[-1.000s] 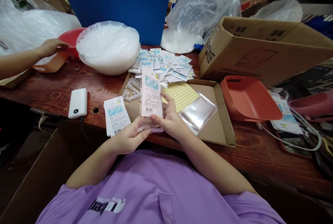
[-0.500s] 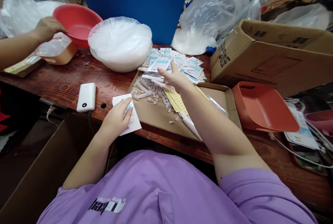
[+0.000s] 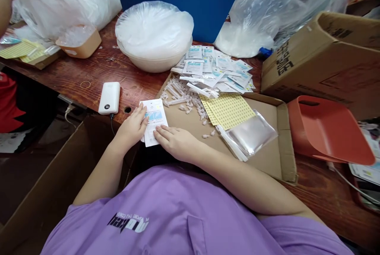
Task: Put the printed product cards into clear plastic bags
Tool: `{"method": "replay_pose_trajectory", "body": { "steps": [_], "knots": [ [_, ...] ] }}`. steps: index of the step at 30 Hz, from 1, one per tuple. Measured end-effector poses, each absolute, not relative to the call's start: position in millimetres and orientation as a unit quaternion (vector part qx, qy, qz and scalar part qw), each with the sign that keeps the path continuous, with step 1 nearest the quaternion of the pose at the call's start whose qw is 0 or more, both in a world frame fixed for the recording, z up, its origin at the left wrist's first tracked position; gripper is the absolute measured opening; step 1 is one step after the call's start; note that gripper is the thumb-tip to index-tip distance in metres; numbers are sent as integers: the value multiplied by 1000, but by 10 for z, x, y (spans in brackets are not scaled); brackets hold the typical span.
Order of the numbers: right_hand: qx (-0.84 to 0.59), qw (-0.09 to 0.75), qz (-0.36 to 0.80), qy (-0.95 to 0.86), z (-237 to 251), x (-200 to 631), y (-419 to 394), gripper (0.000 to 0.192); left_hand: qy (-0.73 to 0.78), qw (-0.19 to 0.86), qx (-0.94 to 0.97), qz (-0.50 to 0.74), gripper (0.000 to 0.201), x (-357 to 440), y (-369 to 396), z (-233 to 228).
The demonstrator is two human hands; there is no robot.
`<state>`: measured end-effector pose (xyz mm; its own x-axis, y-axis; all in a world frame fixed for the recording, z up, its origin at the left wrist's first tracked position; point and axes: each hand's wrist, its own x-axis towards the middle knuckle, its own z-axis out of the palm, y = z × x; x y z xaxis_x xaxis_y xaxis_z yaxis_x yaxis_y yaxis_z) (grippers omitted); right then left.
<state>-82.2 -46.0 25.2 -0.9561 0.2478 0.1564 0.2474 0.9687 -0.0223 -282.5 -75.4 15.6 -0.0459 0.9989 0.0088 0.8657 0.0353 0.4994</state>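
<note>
We rest both hands on a small stack of printed cards (image 3: 154, 122) at the near left corner of the flat cardboard tray (image 3: 267, 156). The left hand (image 3: 132, 126) lies with its fingers loosely spread on the stack's left edge, gripping nothing. The right hand (image 3: 175, 142) presses flat on the stack's near edge, palm down, likewise closed on nothing. We judge the step in hand to be squaring and steadying the stack. Beyond it on the tray lie small clear plastic parts (image 3: 181, 95), a yellow sticker sheet (image 3: 228, 108) and clear sleeves (image 3: 252, 136). A white power bank (image 3: 109, 97) sits left of the stack on the desk (image 3: 89, 73). The next move probably calls for pinching one card off the top.
</note>
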Motion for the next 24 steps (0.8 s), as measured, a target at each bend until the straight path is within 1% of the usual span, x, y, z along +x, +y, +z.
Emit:
{"method": "replay_pose_trajectory", "body": {
  "steps": [5,10,12,15,18,20,21,22,24],
  "knots": [
    [-121,119,-4,-986,230,-759,-501,29,698,184,647,245,58,-2854,-761,88],
    [-108,165,-5,-980,193,-707,-545,29,703,179,644,242,58,-2865,-752,40],
    [-88,203,-10,-975,215,-566,-569,31,705,180,648,225,59,-2882,-746,66],
    [-79,287,-10,-954,241,-138,-665,31,726,175,640,182,64,-2865,-698,223],
    [-164,374,-14,-913,167,460,-865,34,725,105,667,138,60,-2645,-539,530],
    [-252,417,-34,-873,63,838,-1037,39,669,61,731,124,51,-2318,-359,750],
    [-291,427,-48,-855,6,994,-1121,42,623,65,772,108,46,-2101,-253,837],
    [-325,432,-63,-839,-49,1122,-1199,45,574,90,810,79,41,-1856,-139,899],
    [-377,428,-86,-817,-138,1286,-1319,51,499,165,851,16,34,-1315,91,930]
  ]
}}
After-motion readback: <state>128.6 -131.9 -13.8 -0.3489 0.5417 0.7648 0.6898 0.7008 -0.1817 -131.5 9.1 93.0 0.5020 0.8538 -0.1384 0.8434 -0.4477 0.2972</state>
